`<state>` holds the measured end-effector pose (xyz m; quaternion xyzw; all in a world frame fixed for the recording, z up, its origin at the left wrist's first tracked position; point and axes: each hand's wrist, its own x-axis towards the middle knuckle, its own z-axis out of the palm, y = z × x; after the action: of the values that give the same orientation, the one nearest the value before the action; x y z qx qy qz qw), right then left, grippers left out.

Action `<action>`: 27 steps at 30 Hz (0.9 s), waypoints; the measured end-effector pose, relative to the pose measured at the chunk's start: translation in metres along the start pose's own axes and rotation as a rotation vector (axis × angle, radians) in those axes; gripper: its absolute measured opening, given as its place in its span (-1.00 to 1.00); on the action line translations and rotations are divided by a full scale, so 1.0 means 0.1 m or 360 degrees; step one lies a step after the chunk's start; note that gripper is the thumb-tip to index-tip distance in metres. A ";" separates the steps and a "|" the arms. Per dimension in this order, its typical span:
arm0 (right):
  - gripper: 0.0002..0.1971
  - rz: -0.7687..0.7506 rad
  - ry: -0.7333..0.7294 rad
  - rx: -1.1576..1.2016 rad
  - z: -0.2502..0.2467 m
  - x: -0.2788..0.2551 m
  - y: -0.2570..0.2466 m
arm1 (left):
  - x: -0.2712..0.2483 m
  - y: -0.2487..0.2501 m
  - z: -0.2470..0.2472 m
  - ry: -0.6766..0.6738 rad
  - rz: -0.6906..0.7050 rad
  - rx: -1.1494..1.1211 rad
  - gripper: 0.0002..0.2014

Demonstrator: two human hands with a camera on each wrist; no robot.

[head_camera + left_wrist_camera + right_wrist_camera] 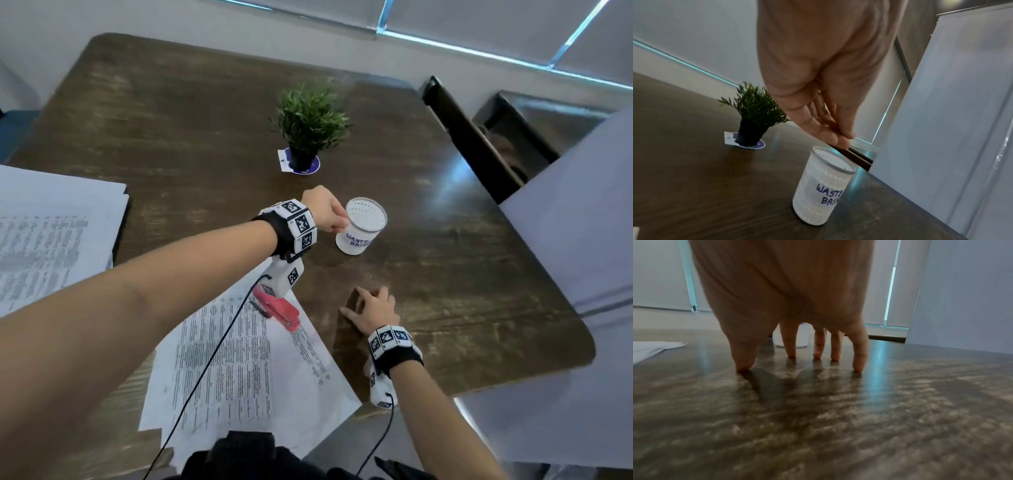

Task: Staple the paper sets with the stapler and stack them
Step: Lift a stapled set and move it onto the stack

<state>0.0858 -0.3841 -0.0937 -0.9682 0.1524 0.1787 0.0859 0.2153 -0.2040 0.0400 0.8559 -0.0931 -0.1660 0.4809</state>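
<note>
The left hand hovered over the rim of the white waste cup mid-tabletop, fingers straight and together; whether it touched, I could not tell. The right hand stood spread on its fingertips on the bare tabletop. The red stapler lay on the printed paper set near the front edge; a paper stack sat at the left edge.

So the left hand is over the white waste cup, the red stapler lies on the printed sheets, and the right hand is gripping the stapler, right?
Not quite. The right hand grips nothing: the right wrist view shows its fingertips spread on the bare table. The rest holds: the left hand is over the white waste cup, and the red stapler lies on the printed sheets.
</note>
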 end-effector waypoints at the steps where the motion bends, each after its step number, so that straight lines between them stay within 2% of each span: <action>1: -0.29 -0.0019 -0.0030 -0.0003 -0.02 0.02 0.02 | 0.07 0.03 0.07 0.0016 -0.0013 -0.0031 -0.92; 5: -0.30 -0.0074 -0.0065 -0.0015 -0.09 0.10 0.09 | 0.31 0.11 0.34 0.0104 -0.0051 -0.0104 -0.98; 9: -0.32 -0.0120 -0.0079 -0.0022 -0.12 0.16 0.13 | 0.51 0.25 0.51 0.0170 -0.0092 -0.0200 -0.91; 15: -0.36 -0.0161 -0.0086 -0.0031 -0.16 0.17 0.16 | 0.64 0.29 0.54 0.0102 -0.0025 0.0053 -0.79; 19: -0.51 -0.0173 -0.0075 0.0005 -0.24 0.12 0.04 | 0.59 0.19 0.45 0.0285 0.0067 0.0122 -0.80; 23: -0.70 -0.0457 0.0162 0.0297 -0.27 -0.01 -0.32 | 0.42 -0.05 0.38 0.0469 0.0037 0.0117 -0.81; 25: -0.70 -0.0622 -0.0003 0.0512 -0.26 -0.08 -0.55 | 0.29 -0.26 0.34 0.0542 -0.0043 0.0113 -0.83; 27: -0.60 -0.0775 -0.0270 0.0543 -0.21 -0.14 -0.78 | 0.13 -0.52 0.28 0.0610 -0.0154 0.0118 -0.85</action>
<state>0.1055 -0.3118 -0.0600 -0.9296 -0.0638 0.2048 0.2999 0.2169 -0.2029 -0.0203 0.8925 0.0352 -0.0196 0.4493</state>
